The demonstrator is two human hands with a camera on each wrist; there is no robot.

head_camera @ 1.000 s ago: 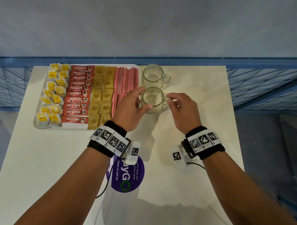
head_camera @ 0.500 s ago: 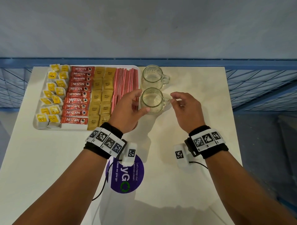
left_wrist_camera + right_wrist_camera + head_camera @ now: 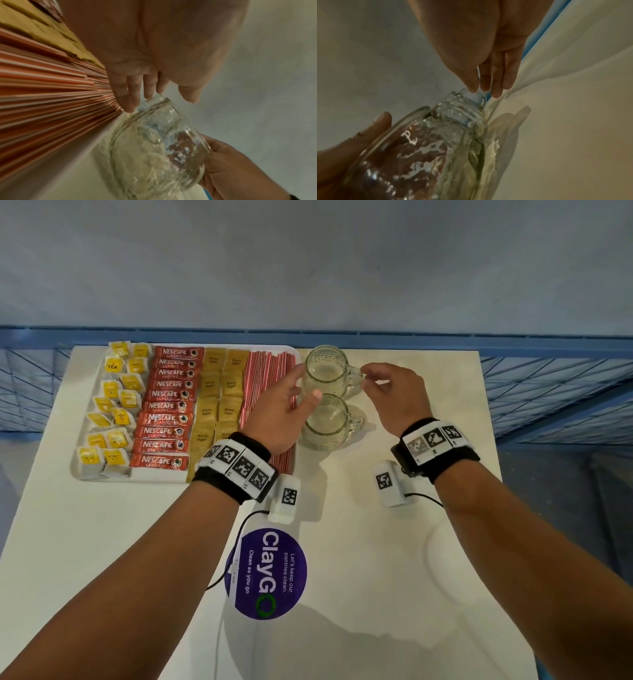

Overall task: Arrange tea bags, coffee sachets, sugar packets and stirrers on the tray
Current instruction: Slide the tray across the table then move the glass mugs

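Note:
A white tray (image 3: 80,470) at the table's left holds yellow tea bags (image 3: 111,412), red coffee sachets (image 3: 168,405), brown sugar packets (image 3: 219,405) and red stirrers (image 3: 263,371) in columns. Two empty glass mugs stand just right of it, the far mug (image 3: 323,371) behind the near mug (image 3: 325,422). My left hand (image 3: 306,381) reaches over the stirrers, its straight fingers (image 3: 128,102) touching the far mug's left rim and its thumb above the near mug. My right hand (image 3: 364,376) is at the far mug's handle (image 3: 475,96), thumb and forefinger tips touching it.
A round purple sticker (image 3: 270,573) lies on the white table (image 3: 411,542) near me. Blue metal grating (image 3: 548,378) runs behind and beside the table. Cables trail from the wrist cameras across the table's middle.
Both hands have left the near mug and moved forward to the far mug. The left fingers now touch its rim and the right fingertips its handle.

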